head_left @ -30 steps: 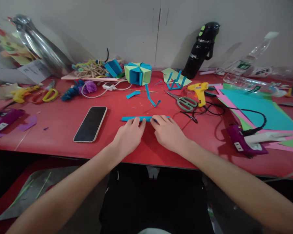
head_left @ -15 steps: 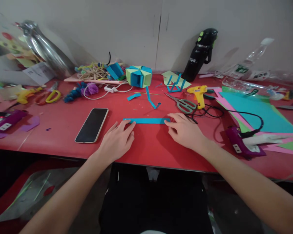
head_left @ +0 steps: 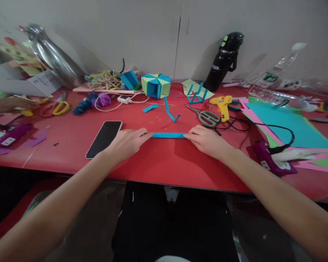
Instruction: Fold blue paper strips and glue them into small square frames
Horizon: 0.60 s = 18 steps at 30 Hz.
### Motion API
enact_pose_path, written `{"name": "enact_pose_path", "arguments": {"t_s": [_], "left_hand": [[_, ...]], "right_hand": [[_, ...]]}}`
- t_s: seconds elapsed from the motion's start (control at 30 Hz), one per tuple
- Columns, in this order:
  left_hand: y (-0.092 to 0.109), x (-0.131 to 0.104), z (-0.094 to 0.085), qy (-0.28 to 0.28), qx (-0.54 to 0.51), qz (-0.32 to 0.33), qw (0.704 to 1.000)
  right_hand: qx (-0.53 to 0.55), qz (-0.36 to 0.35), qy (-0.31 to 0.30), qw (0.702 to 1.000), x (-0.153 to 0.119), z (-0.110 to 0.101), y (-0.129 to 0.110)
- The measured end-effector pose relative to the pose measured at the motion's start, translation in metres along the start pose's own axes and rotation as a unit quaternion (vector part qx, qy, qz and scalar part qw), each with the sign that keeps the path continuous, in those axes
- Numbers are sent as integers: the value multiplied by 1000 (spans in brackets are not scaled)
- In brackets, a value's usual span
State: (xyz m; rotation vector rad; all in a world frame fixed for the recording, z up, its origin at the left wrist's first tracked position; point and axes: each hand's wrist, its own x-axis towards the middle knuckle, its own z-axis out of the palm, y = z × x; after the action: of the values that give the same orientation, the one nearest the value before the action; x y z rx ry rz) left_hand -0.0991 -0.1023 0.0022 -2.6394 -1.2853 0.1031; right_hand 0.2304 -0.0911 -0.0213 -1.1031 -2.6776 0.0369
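Observation:
A narrow blue paper strip [head_left: 168, 135] runs left to right above the red table [head_left: 164, 163], near its front edge. My left hand [head_left: 129, 141] pinches the strip's left end, fingers pressed together. The other end is between the thumb and fingers of my right hand [head_left: 206, 140]. A phone [head_left: 102, 140] lies beside my left hand, partly covered by it. Behind the strip are a bent blue paper piece [head_left: 169, 111], a short blue scrap [head_left: 150, 108] and grey-handled scissors [head_left: 207, 117].
A blue and yellow paper box form [head_left: 155, 86] stands at the back. A yellow glue gun [head_left: 222, 107], black bottle [head_left: 224, 60] and coloured sheets [head_left: 289, 123] are to the right. Another person's hand [head_left: 8, 105] reaches in at far left, near a purple power socket [head_left: 9, 135].
My left fingers have closed round the strip's left end, and my right fingers have drawn together on the other end. Another person's hand has come in at the far left.

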Motion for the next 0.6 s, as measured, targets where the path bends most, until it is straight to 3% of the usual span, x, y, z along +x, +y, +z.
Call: {"name": "enact_pose_path", "arguments": {"t_s": [0.2, 0.43, 0.6], "left_hand": [[-7, 7, 5, 20, -39, 53, 998], [-13, 25, 9, 13, -108, 16, 994], [-7, 30, 5, 1, -72, -2, 997]], "right_hand": [[28, 61, 13, 998, 4, 4, -5], [91, 169, -18, 981, 27, 5, 0], [41, 155, -25, 987, 26, 3, -5]]}}
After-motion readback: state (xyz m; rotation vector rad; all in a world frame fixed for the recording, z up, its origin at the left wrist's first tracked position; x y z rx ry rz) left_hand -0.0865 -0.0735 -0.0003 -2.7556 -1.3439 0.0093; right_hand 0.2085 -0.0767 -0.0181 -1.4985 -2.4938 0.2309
